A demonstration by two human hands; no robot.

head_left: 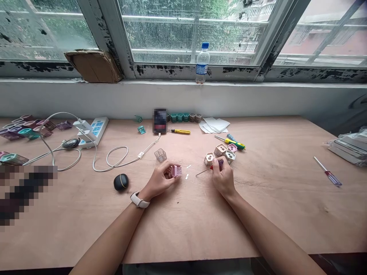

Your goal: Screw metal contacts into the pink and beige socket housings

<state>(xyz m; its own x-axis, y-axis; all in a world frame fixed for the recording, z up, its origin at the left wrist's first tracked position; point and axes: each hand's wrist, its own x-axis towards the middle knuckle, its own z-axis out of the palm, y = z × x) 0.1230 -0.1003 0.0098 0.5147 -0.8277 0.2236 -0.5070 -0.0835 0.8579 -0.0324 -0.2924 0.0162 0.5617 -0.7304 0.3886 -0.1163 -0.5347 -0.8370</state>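
Closed around a small pink plastic piece (176, 171), my left hand (163, 176) rests over the middle of the table. My right hand (223, 178) grips a screwdriver (204, 172) with a red and purple handle, its thin shaft pointing left toward the pink piece but apart from it. Two small whitish strips (187, 176) lie on the wood between the hands. A clear, open plastic case (160, 154) stands just beyond my left hand. Past my right hand sits a cluster of several small hexagonal cases (220, 149), whitish and pink.
A green-yellow screwdriver (235, 143), a yellow-handled tool (180, 131), a phone (159, 120) and teal cases (179, 117) lie farther back. At left are a black rounded case (120, 182), cables and a power strip (97, 130). Another screwdriver (328, 172) and plastic bags (349, 147) lie right.
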